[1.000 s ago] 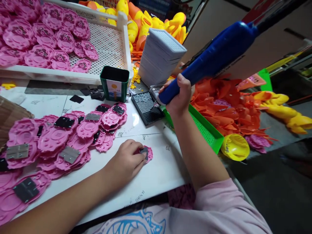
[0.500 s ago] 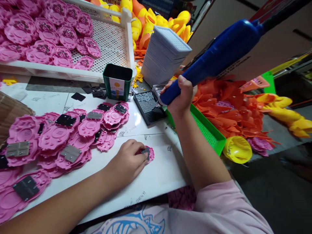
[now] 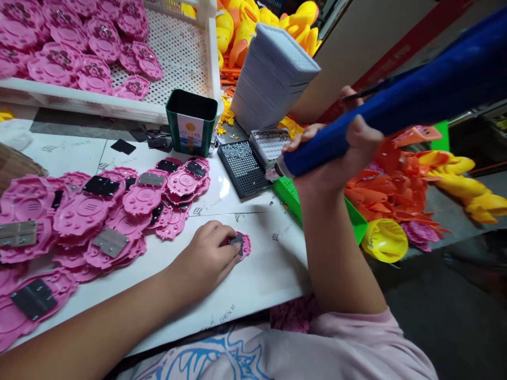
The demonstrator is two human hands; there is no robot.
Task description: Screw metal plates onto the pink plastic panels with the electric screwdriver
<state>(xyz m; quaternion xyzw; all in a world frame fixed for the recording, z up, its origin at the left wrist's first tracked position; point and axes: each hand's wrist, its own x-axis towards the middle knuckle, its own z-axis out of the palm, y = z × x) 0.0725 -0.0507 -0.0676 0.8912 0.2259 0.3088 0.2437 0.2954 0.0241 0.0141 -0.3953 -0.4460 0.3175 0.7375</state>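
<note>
Wrapped around a blue electric screwdriver (image 3: pixel 340 134), my right hand (image 3: pixel 336 153) is raised over the table's right side. The tool's tip points left, close to the front corner of a black perforated screw tray (image 3: pixel 243 169) that holds many small screws. My left hand (image 3: pixel 212 253) lies on the white tabletop with bent fingers, gripping a pink plastic part (image 3: pixel 246 245). A dark plate (image 3: pixel 237 241) sits on that part, and my fingers cover most of both. A heap of similar pink parts with black or grey plates (image 3: pixel 106 211) spreads to the left of my hand.
Behind stand a green container (image 3: pixel 192 124), a white crate (image 3: pixel 178 53) with pink parts and a stack of white trays (image 3: pixel 273 74). A green tray (image 3: pixel 291 198), orange pieces (image 3: pixel 380 195) and a yellow cup (image 3: pixel 384 240) are on the right. Loose black plates (image 3: pixel 122 146) lie near the container.
My right hand with the screwdriver has moved right and closer to the camera, its tip leaving the spot over the screw tray. My left hand keeps its hold on the pink part.
</note>
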